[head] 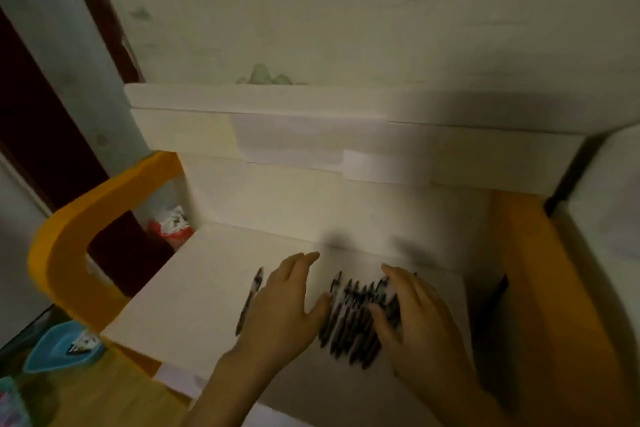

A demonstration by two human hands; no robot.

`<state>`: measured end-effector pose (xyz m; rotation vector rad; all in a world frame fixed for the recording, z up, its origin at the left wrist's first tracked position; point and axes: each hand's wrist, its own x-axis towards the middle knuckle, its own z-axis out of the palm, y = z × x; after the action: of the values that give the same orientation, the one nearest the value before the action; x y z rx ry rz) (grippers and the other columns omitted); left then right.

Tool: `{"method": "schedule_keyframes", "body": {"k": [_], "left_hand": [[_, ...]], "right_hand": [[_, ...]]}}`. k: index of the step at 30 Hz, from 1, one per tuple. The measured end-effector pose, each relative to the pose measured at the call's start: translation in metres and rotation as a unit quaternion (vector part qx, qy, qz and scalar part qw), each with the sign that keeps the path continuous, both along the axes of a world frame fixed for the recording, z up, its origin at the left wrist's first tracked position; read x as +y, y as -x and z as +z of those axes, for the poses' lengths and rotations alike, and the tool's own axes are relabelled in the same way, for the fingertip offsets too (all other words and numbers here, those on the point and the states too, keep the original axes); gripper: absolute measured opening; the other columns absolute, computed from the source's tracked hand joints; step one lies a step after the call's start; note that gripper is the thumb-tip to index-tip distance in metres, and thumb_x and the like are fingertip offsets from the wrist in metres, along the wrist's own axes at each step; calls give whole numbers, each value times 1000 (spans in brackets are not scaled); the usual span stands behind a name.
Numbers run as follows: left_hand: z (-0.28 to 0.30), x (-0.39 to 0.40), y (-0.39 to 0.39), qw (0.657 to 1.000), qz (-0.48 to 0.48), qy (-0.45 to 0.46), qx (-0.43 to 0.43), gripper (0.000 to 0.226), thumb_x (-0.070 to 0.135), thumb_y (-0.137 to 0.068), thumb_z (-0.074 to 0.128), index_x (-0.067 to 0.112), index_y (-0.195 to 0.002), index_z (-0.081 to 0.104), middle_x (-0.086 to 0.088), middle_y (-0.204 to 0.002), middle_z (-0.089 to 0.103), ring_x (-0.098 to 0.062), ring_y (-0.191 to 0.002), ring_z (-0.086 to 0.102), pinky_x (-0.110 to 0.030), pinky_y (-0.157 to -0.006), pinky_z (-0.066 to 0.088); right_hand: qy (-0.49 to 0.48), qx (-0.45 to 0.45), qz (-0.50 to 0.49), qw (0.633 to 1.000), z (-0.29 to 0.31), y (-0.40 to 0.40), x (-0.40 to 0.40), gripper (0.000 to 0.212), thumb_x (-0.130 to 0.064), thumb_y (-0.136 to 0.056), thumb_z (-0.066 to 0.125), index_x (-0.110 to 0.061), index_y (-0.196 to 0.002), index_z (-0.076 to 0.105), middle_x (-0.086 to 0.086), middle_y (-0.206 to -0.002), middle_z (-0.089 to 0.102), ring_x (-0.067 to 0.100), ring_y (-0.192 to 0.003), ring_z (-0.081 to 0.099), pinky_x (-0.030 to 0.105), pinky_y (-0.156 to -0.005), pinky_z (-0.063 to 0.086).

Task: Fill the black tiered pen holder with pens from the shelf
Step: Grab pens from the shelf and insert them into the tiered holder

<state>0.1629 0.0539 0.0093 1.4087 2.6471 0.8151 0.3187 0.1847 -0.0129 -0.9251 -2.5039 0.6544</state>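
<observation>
Several black pens lie in a loose heap on the white shelf. One more black pen lies apart, to the left of the heap. My left hand rests flat between that single pen and the heap, fingers spread, thumb touching the heap's left side. My right hand lies over the heap's right side, fingers spread across the pens, thumb on them. The frame is motion-blurred. The black tiered pen holder is not in view.
The shelf has orange side frames, one on the left and one on the right. White boxes are stacked behind. A red and white bag sits behind the shelf's left corner. A blue dish lies lower left.
</observation>
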Motion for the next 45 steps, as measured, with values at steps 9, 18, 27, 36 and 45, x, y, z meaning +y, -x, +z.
{"method": "schedule_keyframes", "body": {"k": [9, 18, 27, 36, 45], "left_hand": [[-43, 58, 35, 986, -86, 102, -98, 65, 51, -94, 48, 28, -149, 23, 0, -146, 37, -19, -127, 43, -35, -99, 43], [-92, 81, 37, 950, -58, 272, -138, 116, 77, -73, 55, 13, -153, 1, -16, -155, 13, -37, -141, 19, -48, -112, 32], [-97, 99, 31, 956, -66, 269, -103, 98, 58, -72, 71, 7, -140, 24, -13, -135, 29, -29, -122, 36, -37, -94, 45], [-98, 99, 29, 946, -66, 285, -139, 67, 30, -74, 76, 6, -123, 38, -12, -119, 44, -27, -105, 52, -35, -88, 51], [-106, 97, 20, 956, -56, 260, -124, 40, 12, -86, 61, 6, -120, 40, -11, -120, 49, -22, -103, 54, -29, -86, 50]], "right_hand": [[-30, -35, -145, 988, 2, -2, -7, 56, -48, -93, 52, -27, -143, 39, -6, -139, 50, 15, -126, 47, 32, -105, 42], [-32, -58, -215, 974, -8, -10, -20, 56, -50, -94, 47, -31, -145, 35, -8, -143, 45, 14, -132, 41, 37, -107, 41], [-39, -71, -226, 971, -8, -18, -13, 57, -49, -94, 48, -31, -146, 34, -8, -146, 43, 14, -135, 39, 36, -109, 38], [-39, -59, -206, 976, -15, -17, -8, 56, -46, -94, 51, -29, -145, 37, -7, -145, 45, 14, -134, 40, 36, -109, 38], [-48, -80, -178, 980, -16, -14, -7, 52, -47, -96, 46, -31, -144, 37, -7, -149, 39, 13, -138, 33, 29, -112, 29]]}}
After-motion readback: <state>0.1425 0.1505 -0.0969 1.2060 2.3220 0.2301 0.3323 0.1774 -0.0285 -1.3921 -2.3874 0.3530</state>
